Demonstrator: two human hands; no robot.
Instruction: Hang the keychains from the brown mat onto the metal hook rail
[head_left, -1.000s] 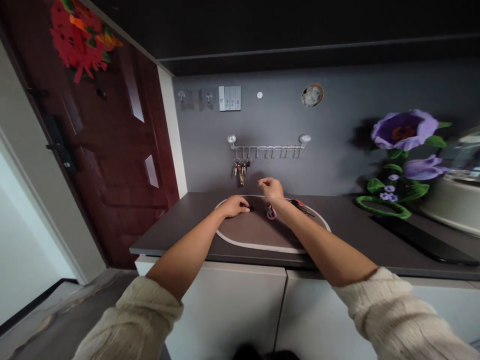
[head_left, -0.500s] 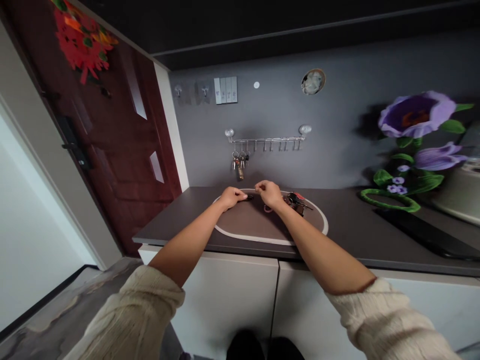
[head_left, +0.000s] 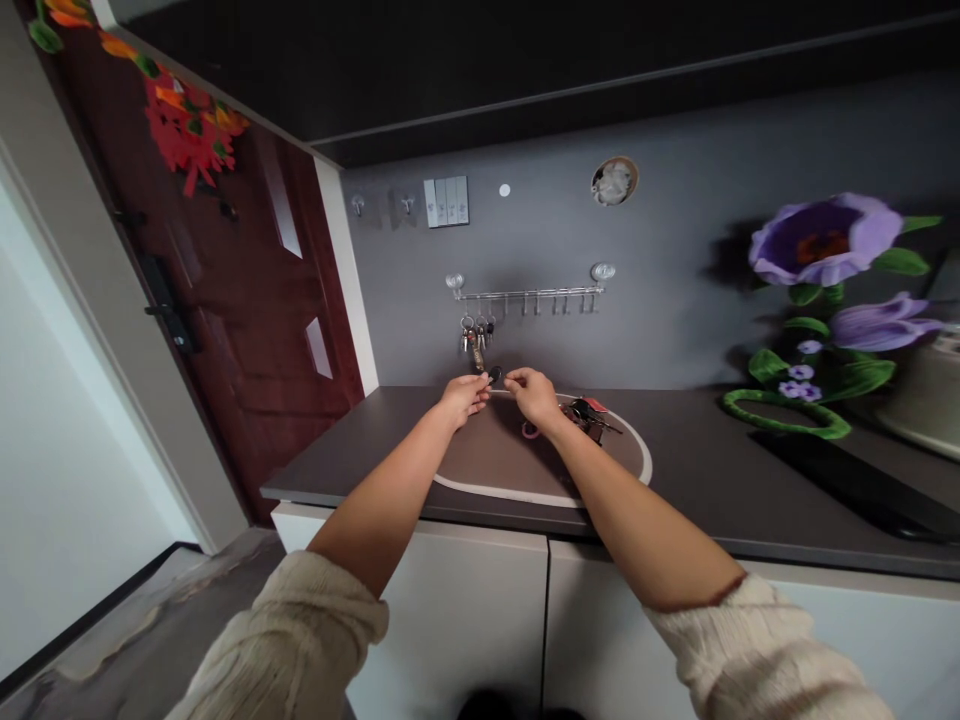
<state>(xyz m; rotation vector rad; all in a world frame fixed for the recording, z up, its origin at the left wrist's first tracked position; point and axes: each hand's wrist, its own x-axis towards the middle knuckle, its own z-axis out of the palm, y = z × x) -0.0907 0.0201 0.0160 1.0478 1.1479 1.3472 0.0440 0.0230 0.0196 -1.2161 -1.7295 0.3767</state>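
My left hand (head_left: pixel 465 400) pinches a small key with a black head (head_left: pixel 495 374), raised just above the mat. Close by on the right, my right hand (head_left: pixel 534 396) is closed in a pinch, its fingertips almost at the black head. Whatever lies between those fingertips is too small to make out. Beneath both hands is a brown mat with a white rim (head_left: pixel 517 494). A bunch of keys (head_left: pixel 592 415) with a red tag lies on it, partly behind my right hand. A pink ring (head_left: pixel 530 430) shows beside my right wrist.
On the wall behind, a clear hook rail (head_left: pixel 532 293) carries several hanging keys (head_left: pixel 476 340) at its left end. Purple knitted flowers (head_left: pixel 825 245) and a long black object (head_left: pixel 855 485) occupy the counter's right side. A dark shelf (head_left: pixel 562 80) overhangs the counter.
My left hand has lifted the black-headed key off the mat and tilted it up. My right hand stays pinched and close to it. The view has shifted slightly upward.
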